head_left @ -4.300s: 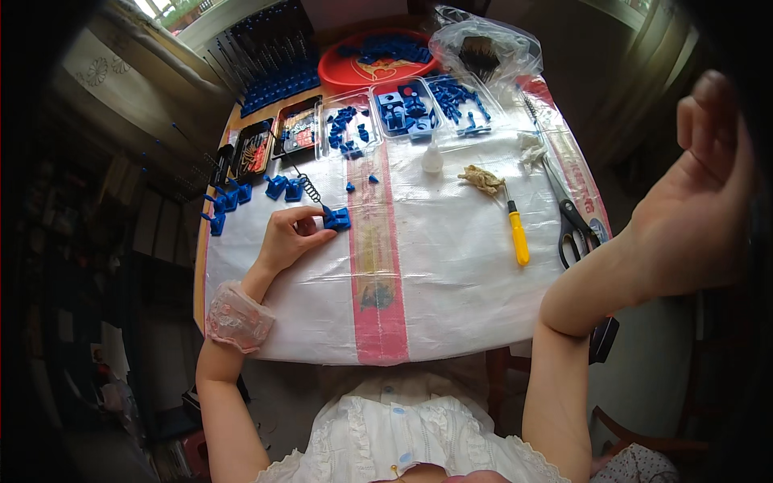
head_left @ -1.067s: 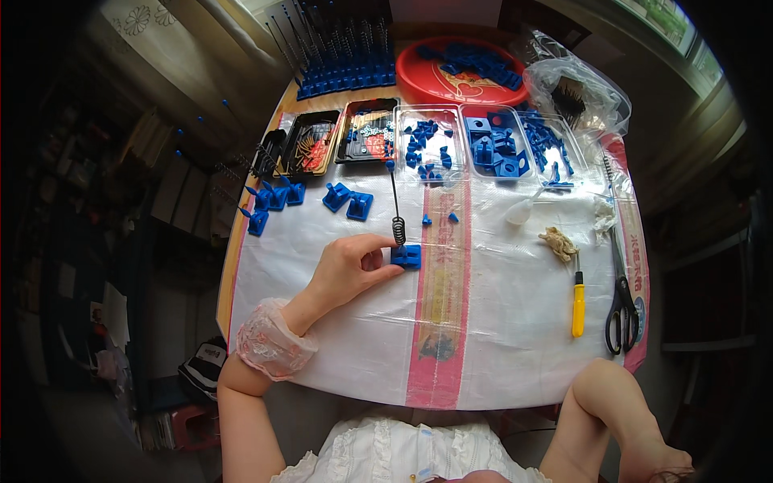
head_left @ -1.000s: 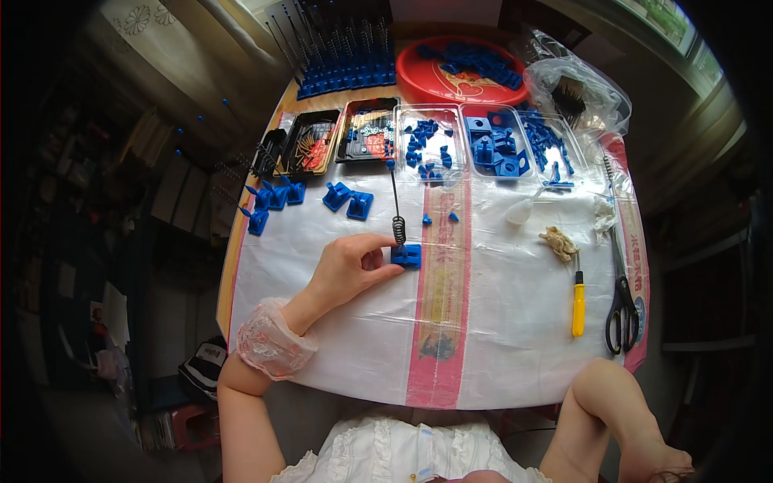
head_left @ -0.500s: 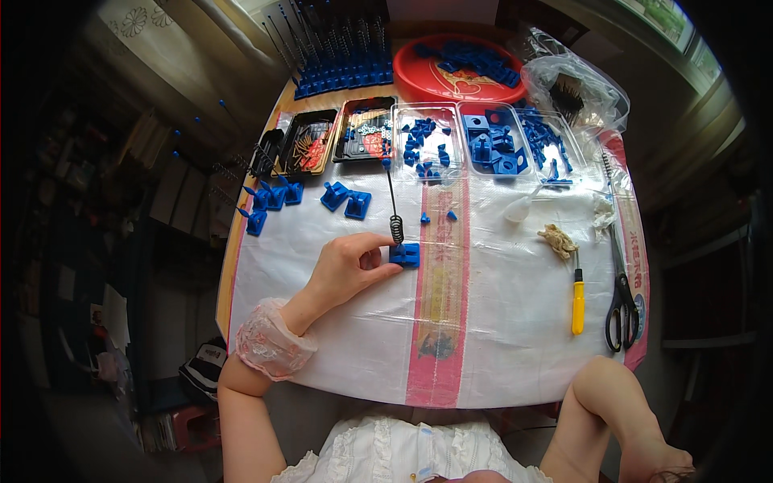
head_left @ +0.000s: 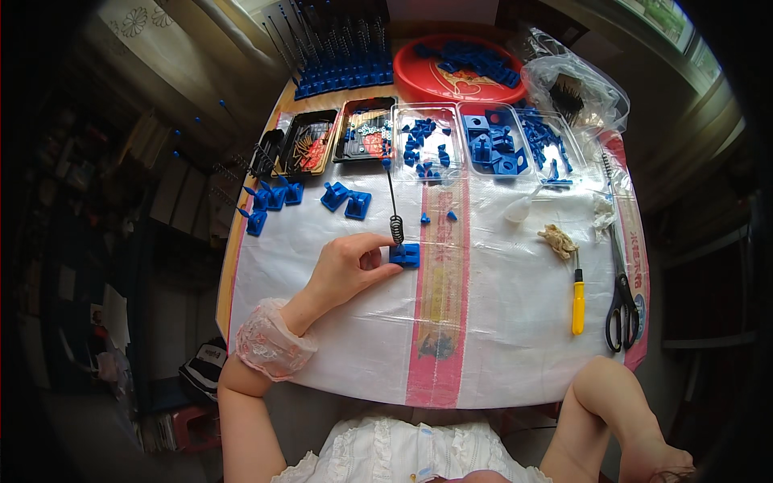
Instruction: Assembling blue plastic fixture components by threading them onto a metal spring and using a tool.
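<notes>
My left hand (head_left: 352, 263) rests on the sheet-covered table, thumb and fingers closed on a small blue plastic base (head_left: 409, 256). Upright from that base stands a black spring (head_left: 396, 229) with a long thin rod, tipped by a blue piece (head_left: 386, 163). My right arm is bent, its elbow by the table's front edge. Of my right hand (head_left: 664, 465) only a part shows at the lower right rim, its fingers hidden. Two small blue pieces (head_left: 452, 216) lie just beyond the held base. Several blue bases (head_left: 357, 204) sit to the far left of it.
Along the back stand black trays (head_left: 326, 171) of metal parts and clear trays (head_left: 400, 173) of blue parts. Behind them are rows of finished spring pieces (head_left: 342, 76) and a red basin (head_left: 411, 76). At right lie a yellow screwdriver (head_left: 578, 306), black scissors (head_left: 622, 310) and a crumpled cloth (head_left: 557, 241).
</notes>
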`<state>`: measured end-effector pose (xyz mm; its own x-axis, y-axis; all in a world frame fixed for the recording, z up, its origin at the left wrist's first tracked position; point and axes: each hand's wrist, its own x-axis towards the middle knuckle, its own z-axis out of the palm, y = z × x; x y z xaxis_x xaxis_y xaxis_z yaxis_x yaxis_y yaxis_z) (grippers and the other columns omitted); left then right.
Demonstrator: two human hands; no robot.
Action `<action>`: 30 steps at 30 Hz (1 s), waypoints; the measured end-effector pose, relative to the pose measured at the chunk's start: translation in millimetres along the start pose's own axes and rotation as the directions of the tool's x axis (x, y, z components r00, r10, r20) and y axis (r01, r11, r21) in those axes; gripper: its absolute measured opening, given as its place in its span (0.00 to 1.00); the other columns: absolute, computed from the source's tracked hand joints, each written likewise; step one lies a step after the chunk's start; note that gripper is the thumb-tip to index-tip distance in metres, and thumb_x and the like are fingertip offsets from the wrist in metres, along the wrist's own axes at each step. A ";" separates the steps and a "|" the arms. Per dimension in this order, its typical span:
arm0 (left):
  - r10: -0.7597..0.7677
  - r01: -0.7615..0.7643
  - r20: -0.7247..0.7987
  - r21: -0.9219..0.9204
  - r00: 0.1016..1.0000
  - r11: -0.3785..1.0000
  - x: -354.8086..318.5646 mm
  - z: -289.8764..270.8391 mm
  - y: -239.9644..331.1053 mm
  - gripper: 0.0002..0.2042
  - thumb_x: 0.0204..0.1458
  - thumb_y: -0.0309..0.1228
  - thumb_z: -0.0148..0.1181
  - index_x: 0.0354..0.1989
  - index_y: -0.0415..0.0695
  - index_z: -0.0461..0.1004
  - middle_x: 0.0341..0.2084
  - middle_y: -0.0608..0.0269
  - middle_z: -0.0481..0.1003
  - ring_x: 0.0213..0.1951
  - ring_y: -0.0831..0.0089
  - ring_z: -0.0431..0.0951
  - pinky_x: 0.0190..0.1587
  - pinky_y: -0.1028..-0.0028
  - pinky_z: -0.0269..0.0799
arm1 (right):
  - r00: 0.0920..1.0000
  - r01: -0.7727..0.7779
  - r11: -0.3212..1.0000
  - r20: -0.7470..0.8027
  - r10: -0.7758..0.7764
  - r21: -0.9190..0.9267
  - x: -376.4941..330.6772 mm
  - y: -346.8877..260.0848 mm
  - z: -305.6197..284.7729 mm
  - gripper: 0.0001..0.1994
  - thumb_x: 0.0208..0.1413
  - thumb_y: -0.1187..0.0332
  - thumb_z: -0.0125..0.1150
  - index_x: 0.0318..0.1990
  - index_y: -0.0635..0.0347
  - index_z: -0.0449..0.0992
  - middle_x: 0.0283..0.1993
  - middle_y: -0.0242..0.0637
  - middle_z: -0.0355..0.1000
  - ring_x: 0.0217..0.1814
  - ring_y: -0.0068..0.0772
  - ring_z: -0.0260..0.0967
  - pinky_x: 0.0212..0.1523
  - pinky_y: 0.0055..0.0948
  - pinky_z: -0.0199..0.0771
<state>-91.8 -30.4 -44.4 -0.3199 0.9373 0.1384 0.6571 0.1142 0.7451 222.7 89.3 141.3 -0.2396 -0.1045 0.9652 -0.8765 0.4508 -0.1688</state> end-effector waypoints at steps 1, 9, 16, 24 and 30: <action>0.010 -0.010 -0.005 -0.012 1.000 1.000 -0.6 0.4 -0.8 0.20 0.49 0.27 0.78 0.53 0.45 0.85 0.21 0.69 0.74 0.23 0.82 0.69 0.27 0.76 0.66 | 1.000 0.001 1.000 0.000 -0.001 0.004 0.2 0.6 -0.1 0.15 0.47 0.86 0.56 0.15 0.56 0.65 0.24 0.33 0.59 0.21 0.25 0.59 0.18 0.31 0.48; 0.027 -0.027 -0.016 -0.012 1.000 1.000 0.5 2.4 -2.8 0.20 0.49 0.27 0.78 0.53 0.45 0.84 0.21 0.69 0.74 0.22 0.82 0.69 0.27 0.76 0.67 | 1.000 0.003 1.000 -0.003 -0.003 -0.001 0.6 -2.3 0.1 0.15 0.47 0.86 0.56 0.15 0.56 0.65 0.24 0.33 0.59 0.21 0.26 0.59 0.18 0.31 0.48; -0.028 0.028 0.010 0.026 1.000 0.999 0.6 -1.8 3.0 0.17 0.49 0.32 0.79 0.47 0.43 0.84 0.24 0.66 0.80 0.24 0.77 0.77 0.30 0.75 0.74 | 1.000 0.003 1.000 -0.003 -0.003 -0.007 -0.3 -3.8 0.3 0.15 0.48 0.86 0.55 0.15 0.56 0.65 0.24 0.33 0.59 0.21 0.26 0.59 0.18 0.31 0.48; -0.024 0.024 0.003 0.020 1.000 1.000 2.1 -0.6 4.9 0.17 0.48 0.32 0.79 0.47 0.43 0.84 0.24 0.66 0.80 0.24 0.77 0.77 0.30 0.75 0.74 | 1.000 0.002 1.000 -0.001 -0.002 -0.012 -0.3 -6.4 0.5 0.15 0.48 0.86 0.55 0.15 0.56 0.64 0.24 0.33 0.59 0.21 0.26 0.59 0.18 0.31 0.48; -0.019 0.019 0.000 0.024 1.000 1.000 0.9 -0.9 3.1 0.17 0.48 0.32 0.79 0.47 0.43 0.85 0.24 0.66 0.79 0.24 0.77 0.77 0.30 0.75 0.74 | 1.000 0.005 1.000 -0.001 -0.005 -0.011 -0.7 -7.0 0.8 0.15 0.48 0.86 0.55 0.15 0.56 0.64 0.24 0.33 0.59 0.21 0.26 0.59 0.18 0.31 0.48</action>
<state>-90.7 -29.5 -41.4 -0.3326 0.9348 0.1243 0.6668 0.1400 0.7319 228.7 85.5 141.6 -0.2347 -0.1059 0.9663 -0.8733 0.4596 -0.1618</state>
